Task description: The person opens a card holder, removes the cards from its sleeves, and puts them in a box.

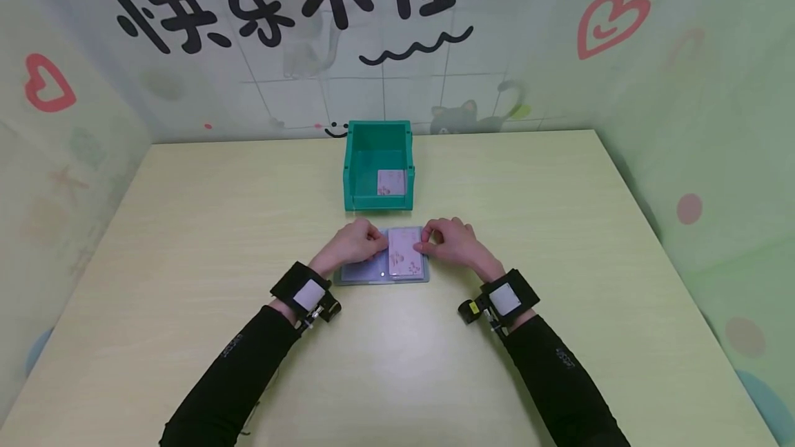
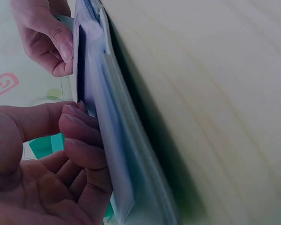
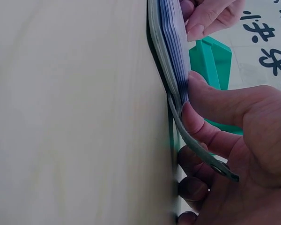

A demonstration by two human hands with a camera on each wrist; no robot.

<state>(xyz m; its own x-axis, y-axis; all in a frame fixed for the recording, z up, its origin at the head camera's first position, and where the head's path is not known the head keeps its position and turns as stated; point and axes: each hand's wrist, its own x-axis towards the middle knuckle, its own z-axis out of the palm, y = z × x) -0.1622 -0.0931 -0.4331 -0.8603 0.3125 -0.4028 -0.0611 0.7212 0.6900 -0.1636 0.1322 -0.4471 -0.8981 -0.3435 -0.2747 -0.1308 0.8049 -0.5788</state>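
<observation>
A small card album (image 1: pixel 365 270) lies open on the table, its clear purplish pages spread. On its right half sits a pink flowered card (image 1: pixel 405 252). My left hand (image 1: pixel 358 242) pinches the card's left edge between thumb and index finger, other fingers curled. At the right edge, my right hand (image 1: pixel 457 243) pinches the card with thumb above and index finger below; how many layers lie in that pinch, I cannot tell. In the right wrist view the stacked pages (image 3: pixel 172 51) show edge-on, and a strap with a snap (image 3: pixel 201 151) sticks out beside the right fingers.
A green bin (image 1: pixel 377 203) stands just beyond the album, with another pink card (image 1: pixel 391 183) inside. The pale wooden table (image 1: pixel 248 192) meets printed wall sheets (image 1: pixel 298 102) at the back and sides. Both wrists carry strapped cameras.
</observation>
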